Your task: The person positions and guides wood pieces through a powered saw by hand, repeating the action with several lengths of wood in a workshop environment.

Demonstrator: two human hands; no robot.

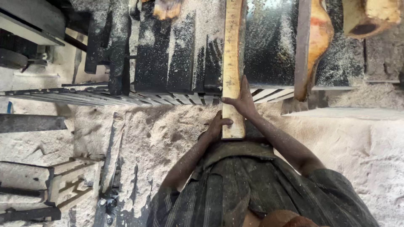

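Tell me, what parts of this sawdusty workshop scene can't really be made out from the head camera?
- Far end of the pale plank: cut off by the top edge.
- Left hand: its palm is hidden behind the plank's near end.
- Right hand: its palm lies face down on the plank, unseen.
- Machine table: sawdust covers much of its surface.
- Log end, top right: cropped by the edge.

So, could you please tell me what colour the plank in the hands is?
Pale yellow plank, seen best in the head view.
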